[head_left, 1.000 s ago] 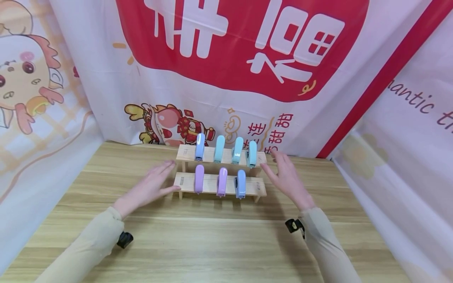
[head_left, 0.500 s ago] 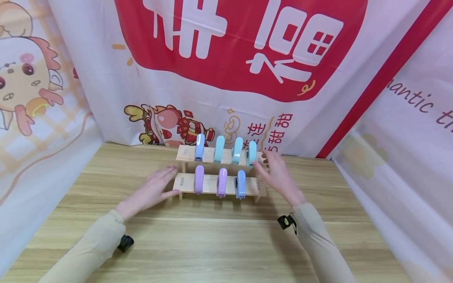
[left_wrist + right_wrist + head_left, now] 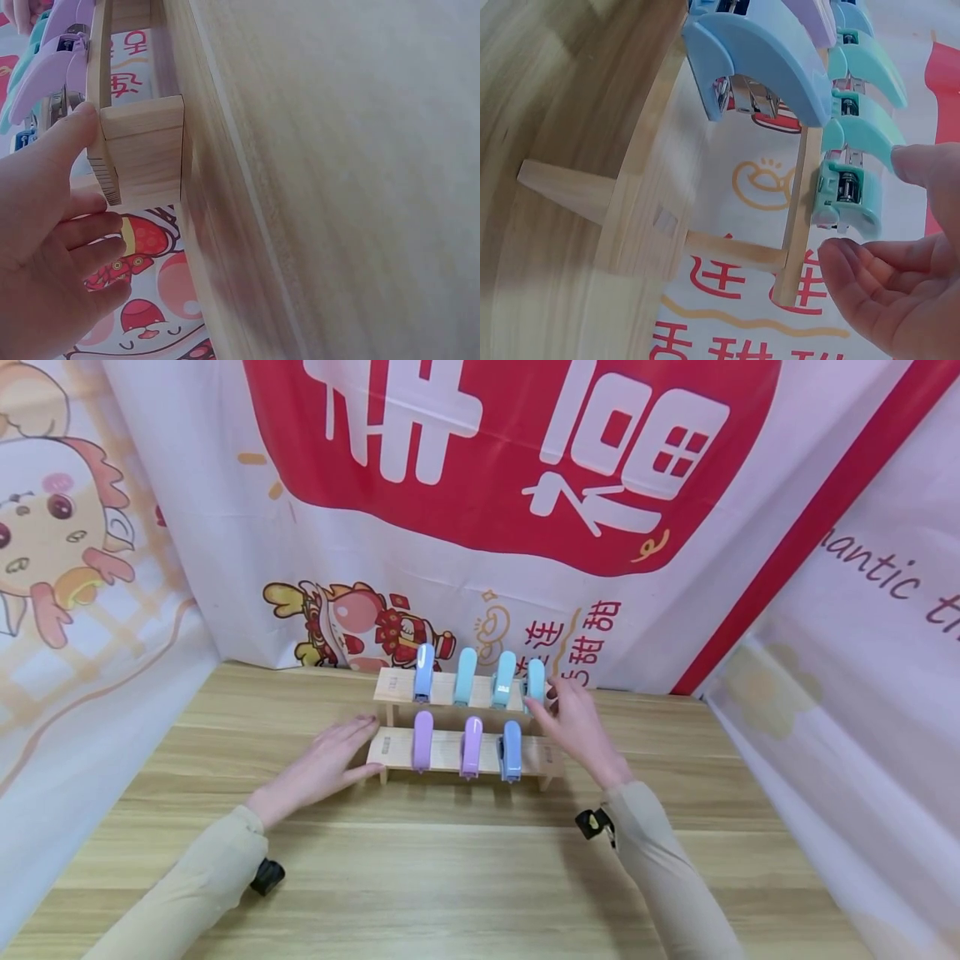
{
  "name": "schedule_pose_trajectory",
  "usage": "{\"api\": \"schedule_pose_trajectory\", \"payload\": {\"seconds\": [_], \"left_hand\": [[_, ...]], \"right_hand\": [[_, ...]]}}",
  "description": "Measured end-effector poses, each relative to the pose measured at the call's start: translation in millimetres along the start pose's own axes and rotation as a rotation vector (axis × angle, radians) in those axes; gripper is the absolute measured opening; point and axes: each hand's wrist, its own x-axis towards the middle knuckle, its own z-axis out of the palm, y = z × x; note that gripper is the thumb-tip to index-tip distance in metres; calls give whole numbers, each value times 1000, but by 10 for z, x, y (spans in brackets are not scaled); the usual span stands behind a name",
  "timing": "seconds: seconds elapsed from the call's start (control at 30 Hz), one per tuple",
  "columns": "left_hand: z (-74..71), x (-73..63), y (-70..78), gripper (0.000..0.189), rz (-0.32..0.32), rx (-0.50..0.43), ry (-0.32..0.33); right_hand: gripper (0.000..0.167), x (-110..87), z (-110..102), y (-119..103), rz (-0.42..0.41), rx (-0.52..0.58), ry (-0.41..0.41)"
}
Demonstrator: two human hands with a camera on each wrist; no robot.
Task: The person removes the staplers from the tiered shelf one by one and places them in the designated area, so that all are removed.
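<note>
Several small staplers stand on a two-tier wooden rack [image 3: 390, 739]. My right hand [image 3: 577, 718] is at the right end of the upper tier, around the last mint-green stapler [image 3: 535, 681]. In the right wrist view its thumb and curved fingers are spread on either side of that mint-green stapler [image 3: 851, 195], with a gap at the fingertips. My left hand [image 3: 318, 768] is at the rack's left end. In the left wrist view its thumb [image 3: 79, 124] touches the lower shelf's edge, and the other fingers are loosely bent beyond it.
Beside that stapler on the upper tier are two more mint-green staplers [image 3: 503, 679] and a blue one [image 3: 423, 672]. The lower tier bears two purple staplers [image 3: 423, 741] and a blue stapler [image 3: 511, 750]. A printed cloth [image 3: 450, 535] hangs close behind the rack.
My right hand has moved left from beside the rack to the end mint-green stapler, its thumb now over the stapler's front. My left hand has barely shifted at the rack's left end.
</note>
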Motion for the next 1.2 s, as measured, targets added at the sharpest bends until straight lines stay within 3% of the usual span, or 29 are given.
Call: {"api": "schedule_pose_trajectory", "payload": {"seconds": [0.67,1.2], "left_hand": [[20,11,-25,75,26,8,6],[-9,5,6,74,17,24,-4]], "right_hand": [[32,95,97,-58,53,-21,60],[24,136,91,-160,159,-1,76]]}}
